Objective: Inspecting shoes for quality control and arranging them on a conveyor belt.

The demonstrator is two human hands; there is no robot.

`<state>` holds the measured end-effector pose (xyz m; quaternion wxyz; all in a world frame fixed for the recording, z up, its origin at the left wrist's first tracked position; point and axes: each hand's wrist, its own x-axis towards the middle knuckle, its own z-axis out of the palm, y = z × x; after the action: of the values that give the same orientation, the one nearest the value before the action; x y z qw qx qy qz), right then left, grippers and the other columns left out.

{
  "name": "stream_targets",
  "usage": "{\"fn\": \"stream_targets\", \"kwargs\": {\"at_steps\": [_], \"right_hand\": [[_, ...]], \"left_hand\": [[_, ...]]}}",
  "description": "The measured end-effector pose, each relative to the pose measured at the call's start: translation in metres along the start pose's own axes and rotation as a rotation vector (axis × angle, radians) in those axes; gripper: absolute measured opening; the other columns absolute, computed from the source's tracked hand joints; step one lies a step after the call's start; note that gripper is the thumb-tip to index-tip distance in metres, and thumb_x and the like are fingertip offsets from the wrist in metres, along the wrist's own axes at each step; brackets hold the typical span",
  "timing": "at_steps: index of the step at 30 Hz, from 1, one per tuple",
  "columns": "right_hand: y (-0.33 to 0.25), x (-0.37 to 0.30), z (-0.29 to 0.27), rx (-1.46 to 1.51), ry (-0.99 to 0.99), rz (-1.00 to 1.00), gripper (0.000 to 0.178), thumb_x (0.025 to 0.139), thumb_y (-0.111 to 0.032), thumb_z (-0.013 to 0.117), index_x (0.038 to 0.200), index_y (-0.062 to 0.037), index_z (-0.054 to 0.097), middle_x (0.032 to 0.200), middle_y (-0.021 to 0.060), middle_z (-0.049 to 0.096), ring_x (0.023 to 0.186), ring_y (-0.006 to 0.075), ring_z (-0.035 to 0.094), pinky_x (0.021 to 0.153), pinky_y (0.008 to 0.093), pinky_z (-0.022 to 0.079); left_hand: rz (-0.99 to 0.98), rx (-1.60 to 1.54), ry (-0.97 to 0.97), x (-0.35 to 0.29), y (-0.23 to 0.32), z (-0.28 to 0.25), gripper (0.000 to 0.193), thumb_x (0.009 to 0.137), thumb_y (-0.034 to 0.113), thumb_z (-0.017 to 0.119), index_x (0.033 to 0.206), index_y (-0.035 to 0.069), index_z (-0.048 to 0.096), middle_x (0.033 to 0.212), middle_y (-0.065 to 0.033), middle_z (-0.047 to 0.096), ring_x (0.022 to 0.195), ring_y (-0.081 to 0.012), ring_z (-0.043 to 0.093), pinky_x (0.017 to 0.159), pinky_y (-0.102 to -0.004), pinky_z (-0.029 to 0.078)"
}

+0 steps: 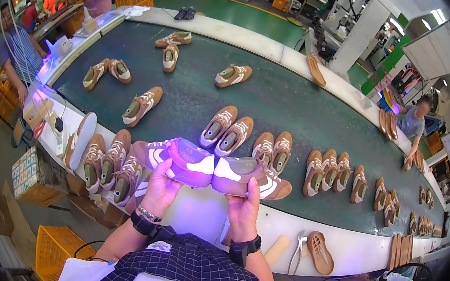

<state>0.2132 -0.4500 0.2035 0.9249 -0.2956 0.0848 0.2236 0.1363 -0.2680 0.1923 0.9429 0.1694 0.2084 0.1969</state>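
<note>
Two brown sneakers with white stripes are held up heel to heel in front of my body. My left hand (160, 193) is closed round the left sneaker (195, 164), thumb on its near side. My right hand (243, 212) grips the right sneaker (243, 176) the same way, thumb pressed upright on its side. Purple light falls on both, strongest on the left one. Just beyond them, another pair of sneakers (227, 129) lies on the dark green conveyor belt (190, 100). More sneakers (115, 156) stand on the white ledge by my left hand.
Pliers (297, 253) and a tan shoe sole (320, 253) lie on the near white ledge (282, 225). Several sneakers stand along the belt to the right. One person (21, 56) is at the far left, another (415, 120) at the right. An orange crate (59, 255) sits at lower left.
</note>
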Motion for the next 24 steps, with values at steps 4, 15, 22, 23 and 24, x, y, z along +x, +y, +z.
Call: {"fn": "stream_targets", "kwargs": {"at_steps": [4, 15, 22, 23, 24], "right_hand": [[0.0, -0.002, -0.002, -0.001, 0.007, 0.009, 0.05, 0.09, -0.029, 0.057, 0.132, -0.0075, 0.04, 0.128, 0.01, 0.051, 0.117, 0.0241, 0.052, 0.099, 0.0416, 0.044], [0.001, -0.005, -0.012, -0.127, 0.016, -0.051, 0.046, 0.092, -0.03, 0.052, 0.129, -0.0035, 0.042, 0.124, 0.0107, 0.054, 0.113, 0.0246, 0.054, 0.099, 0.0412, 0.043], [-0.005, -0.007, -0.01, -0.186, 0.043, -0.132, 0.05, 0.09, -0.021, 0.058, 0.131, -0.0017, 0.037, 0.124, 0.0113, 0.051, 0.112, 0.024, 0.054, 0.098, 0.0412, 0.044], [-0.005, -0.007, -0.01, -0.19, 0.044, -0.138, 0.051, 0.09, -0.021, 0.058, 0.132, -0.0018, 0.036, 0.125, 0.0112, 0.051, 0.112, 0.0239, 0.053, 0.098, 0.0411, 0.044], [-0.005, -0.008, -0.01, -0.195, 0.045, -0.144, 0.052, 0.089, -0.021, 0.058, 0.132, -0.0019, 0.036, 0.125, 0.0111, 0.05, 0.113, 0.0239, 0.053, 0.098, 0.041, 0.044]], "left_hand": [[-0.009, 0.01, 0.008, -0.002, -0.002, -0.002, 0.041, 0.084, 0.014, 0.062, 0.123, 0.009, 0.05, 0.118, -0.0049, 0.059, 0.111, -0.0218, 0.055, 0.096, -0.0407, 0.045], [0.059, 0.057, 0.011, -0.002, -0.006, -0.003, 0.045, 0.084, 0.009, 0.058, 0.128, 0.008, 0.046, 0.122, -0.0053, 0.055, 0.113, -0.021, 0.054, 0.099, -0.0399, 0.042], [0.115, 0.137, -0.06, -0.005, -0.003, 0.004, 0.044, 0.082, 0.009, 0.062, 0.124, 0.009, 0.05, 0.116, -0.0024, 0.059, 0.107, -0.0174, 0.057, 0.094, -0.0349, 0.046], [0.127, 0.149, -0.049, -0.005, -0.003, 0.004, 0.044, 0.082, 0.009, 0.062, 0.124, 0.008, 0.05, 0.116, -0.0024, 0.059, 0.106, -0.0172, 0.057, 0.094, -0.0348, 0.046], [0.139, 0.161, -0.039, -0.005, -0.004, 0.003, 0.044, 0.082, 0.009, 0.062, 0.124, 0.008, 0.049, 0.116, -0.0024, 0.059, 0.106, -0.0171, 0.057, 0.094, -0.0346, 0.046]]}}
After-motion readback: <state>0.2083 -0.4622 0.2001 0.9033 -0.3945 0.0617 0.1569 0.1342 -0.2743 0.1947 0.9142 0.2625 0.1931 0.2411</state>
